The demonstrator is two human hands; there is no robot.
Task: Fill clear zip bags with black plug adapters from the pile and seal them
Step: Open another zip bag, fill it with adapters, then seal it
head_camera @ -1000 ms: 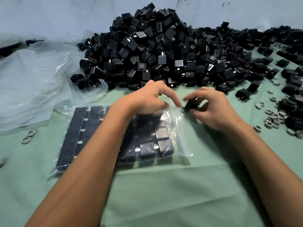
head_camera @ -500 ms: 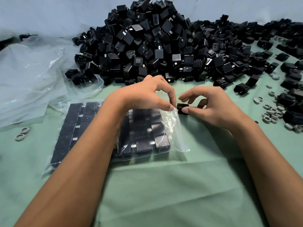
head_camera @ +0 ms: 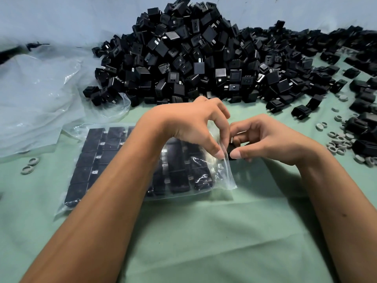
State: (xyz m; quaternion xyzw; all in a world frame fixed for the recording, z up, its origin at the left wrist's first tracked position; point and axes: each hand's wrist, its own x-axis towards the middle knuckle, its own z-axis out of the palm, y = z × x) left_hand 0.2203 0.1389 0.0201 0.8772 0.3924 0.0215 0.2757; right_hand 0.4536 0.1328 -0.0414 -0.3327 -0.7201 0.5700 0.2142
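Note:
A clear zip bag (head_camera: 222,176) lies on the green cloth, packed with rows of black plug adapters. My left hand (head_camera: 195,127) pinches the bag's open right edge and lifts it. My right hand (head_camera: 265,141) pinches one black adapter (head_camera: 231,149) right at that opening, touching the plastic. A big pile of black adapters (head_camera: 193,58) rises just beyond both hands. My left forearm hides the bag's middle.
Crumpled clear plastic bags (head_camera: 38,94) lie at the left. Loose adapters (head_camera: 363,123) and small grey rings (head_camera: 338,141) are scattered at the right; two more rings (head_camera: 30,166) sit at the left. A pale wall stands behind the pile.
My right hand has carried the adapter leftward to the bag's mouth. My left hand has pinched the bag's edge and raised it. The view has tilted down slightly.

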